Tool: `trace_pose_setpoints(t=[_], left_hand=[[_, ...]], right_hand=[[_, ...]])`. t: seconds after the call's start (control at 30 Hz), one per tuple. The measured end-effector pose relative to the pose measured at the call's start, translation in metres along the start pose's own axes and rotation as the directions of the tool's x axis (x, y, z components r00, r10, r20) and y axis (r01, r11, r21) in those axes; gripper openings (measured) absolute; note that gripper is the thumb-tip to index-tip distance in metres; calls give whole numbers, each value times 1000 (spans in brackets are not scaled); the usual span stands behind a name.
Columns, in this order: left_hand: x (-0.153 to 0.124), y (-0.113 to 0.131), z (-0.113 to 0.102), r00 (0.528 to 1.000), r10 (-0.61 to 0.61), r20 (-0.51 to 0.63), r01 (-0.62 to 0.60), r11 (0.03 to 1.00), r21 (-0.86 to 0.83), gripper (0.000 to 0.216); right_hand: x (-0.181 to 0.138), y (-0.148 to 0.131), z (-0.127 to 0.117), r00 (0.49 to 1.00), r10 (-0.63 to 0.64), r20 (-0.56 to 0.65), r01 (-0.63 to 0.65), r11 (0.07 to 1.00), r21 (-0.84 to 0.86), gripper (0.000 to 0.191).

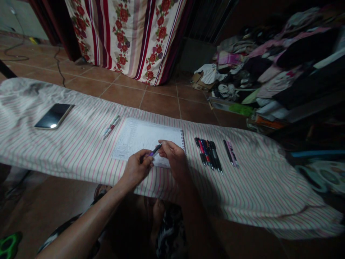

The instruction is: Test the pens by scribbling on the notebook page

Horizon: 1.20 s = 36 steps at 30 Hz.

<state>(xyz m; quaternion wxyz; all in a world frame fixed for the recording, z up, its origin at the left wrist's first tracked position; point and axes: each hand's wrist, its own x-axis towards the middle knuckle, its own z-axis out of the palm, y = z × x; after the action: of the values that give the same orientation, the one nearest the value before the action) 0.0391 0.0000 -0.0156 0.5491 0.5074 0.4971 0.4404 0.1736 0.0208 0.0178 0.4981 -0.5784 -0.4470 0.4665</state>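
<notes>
A dark pen with a purple grip (155, 150) is held above the open notebook, tilted up to the right. My left hand (138, 166) is closed around its lower end. At the pen's upper tip, the fingers of my right hand (172, 153) are pinched together; whether they grip the tip or only touch it is hard to see. Beneath both hands lies the spiral notebook (151, 131), its coil on the right side. Right of it, several pens (207, 154) lie side by side, dark ones and a red one among them.
Farther right are a black pen (229, 152) and a pink one (233, 154). Left of the notebook lie light-coloured pens (111, 127) and a phone (54, 116). A striped cloth (88, 151) covers the narrow table. Beyond it are a floral curtain (126, 39) and piled clothes (258, 61).
</notes>
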Motion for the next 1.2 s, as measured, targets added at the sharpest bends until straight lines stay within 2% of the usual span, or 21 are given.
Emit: trace_pose_setpoints(t=[0.23,0.5,0.73,0.83,0.93,1.03,1.2], left_hand=[[0,2,1,999,-50,9,51,993,-104,24],[2,-5,-2,1000,13,-10,-13,1000,-4,21],[-2,-1,-1,997,15,-72,-8,995,96,22],[-1,0,0,998,5,-60,-2,998,56,22],[0,0,1,999,-15,-37,13,998,-63,21],[1,-1,2,999,-25,-27,21,989,-148,20],[0,0,1,999,-34,5,34,993,-110,21]], right_hand=[[1,3,-2,999,43,-8,-42,997,68,30],[2,2,-1,998,56,-30,-54,996,64,29],[5,11,6,995,-37,-91,33,998,-45,29],[4,9,7,994,24,-109,-23,1000,7,30],[0,2,5,994,102,-39,-96,986,133,33],[-2,-3,1,993,113,33,-118,971,208,35],[-2,-2,-2,993,112,47,-119,968,221,29]])
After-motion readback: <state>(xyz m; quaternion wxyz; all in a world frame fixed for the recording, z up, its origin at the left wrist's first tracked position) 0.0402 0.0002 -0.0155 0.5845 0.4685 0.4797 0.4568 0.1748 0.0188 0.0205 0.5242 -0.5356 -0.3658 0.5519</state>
